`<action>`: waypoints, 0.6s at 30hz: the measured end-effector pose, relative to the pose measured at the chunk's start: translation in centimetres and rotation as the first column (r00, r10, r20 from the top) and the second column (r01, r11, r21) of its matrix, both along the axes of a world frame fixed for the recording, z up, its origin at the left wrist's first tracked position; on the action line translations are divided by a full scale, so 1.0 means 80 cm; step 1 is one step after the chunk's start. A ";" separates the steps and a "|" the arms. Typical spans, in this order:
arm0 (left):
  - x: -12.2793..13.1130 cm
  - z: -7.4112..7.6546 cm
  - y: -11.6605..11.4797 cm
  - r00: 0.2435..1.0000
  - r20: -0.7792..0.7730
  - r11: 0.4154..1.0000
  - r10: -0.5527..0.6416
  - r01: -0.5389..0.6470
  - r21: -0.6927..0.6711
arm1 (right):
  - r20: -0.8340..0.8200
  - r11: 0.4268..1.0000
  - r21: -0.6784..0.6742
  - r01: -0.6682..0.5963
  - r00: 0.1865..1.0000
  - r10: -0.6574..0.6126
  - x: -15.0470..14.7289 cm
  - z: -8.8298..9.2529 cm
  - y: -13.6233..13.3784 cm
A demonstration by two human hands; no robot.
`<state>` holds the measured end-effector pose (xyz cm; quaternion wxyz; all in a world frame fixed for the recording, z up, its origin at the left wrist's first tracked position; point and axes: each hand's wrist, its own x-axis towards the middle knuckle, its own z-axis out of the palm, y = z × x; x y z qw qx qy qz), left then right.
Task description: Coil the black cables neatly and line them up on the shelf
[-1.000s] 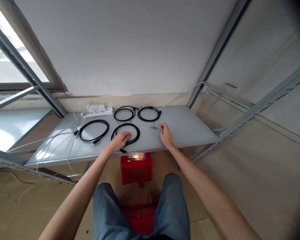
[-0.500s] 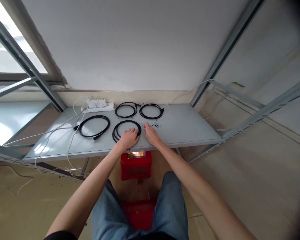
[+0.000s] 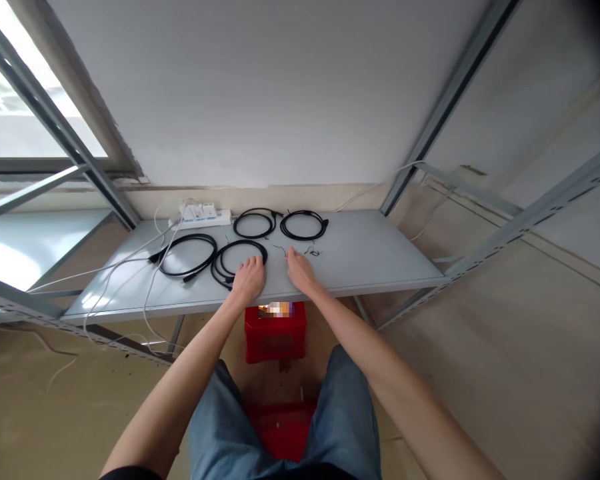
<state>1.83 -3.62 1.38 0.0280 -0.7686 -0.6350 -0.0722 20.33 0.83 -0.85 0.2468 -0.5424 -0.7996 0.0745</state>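
My left hand lies on the near right edge of a coiled black cable, with its fingers over the loops. That coil sits almost against another black cable coil with plug ends to its left. My right hand rests on the grey metal shelf with nothing visible in it. Its fingers are close to a thin black wire and a tiny black wire tangle. Two more black cable coils lie farther back.
A white power strip stands against the wall, with white cords trailing over the shelf's left part and down. Grey steel uprights frame the shelf. A red crate stands below it, with another between my knees.
The coil under my left hand has slid left toward the neighbouring coil, and my left hand has moved with it. My right hand has stayed nearly still since moving left from its earlier place.
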 end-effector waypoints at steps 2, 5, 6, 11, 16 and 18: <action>0.004 -0.003 -0.002 1.000 -0.008 1.000 0.006 -0.006 0.016 | -0.033 0.996 -0.006 0.087 0.996 -0.087 -0.013 -0.003 0.000; 0.014 -0.003 -0.007 0.999 -0.042 0.999 0.024 -0.023 0.034 | -0.030 0.990 -0.041 0.137 0.990 -0.139 -0.024 -0.004 -0.001; 0.018 -0.002 -0.008 0.998 -0.050 0.998 0.044 -0.042 0.042 | -0.020 0.990 -0.051 0.135 0.990 -0.136 -0.025 -0.004 -0.001; 0.038 0.002 -0.014 0.987 -0.060 0.986 0.150 -0.145 0.076 | 0.015 0.988 -0.081 0.130 0.991 -0.129 -0.017 0.003 -0.003; 0.041 0.006 -0.013 0.973 -0.033 0.972 0.227 -0.224 0.066 | 0.103 0.979 -0.134 0.152 0.985 -0.138 -0.019 0.013 -0.008; 0.040 0.005 -0.012 0.964 -0.005 0.962 0.268 -0.267 0.060 | 0.113 0.976 -0.148 0.158 0.983 -0.142 -0.019 0.017 -0.009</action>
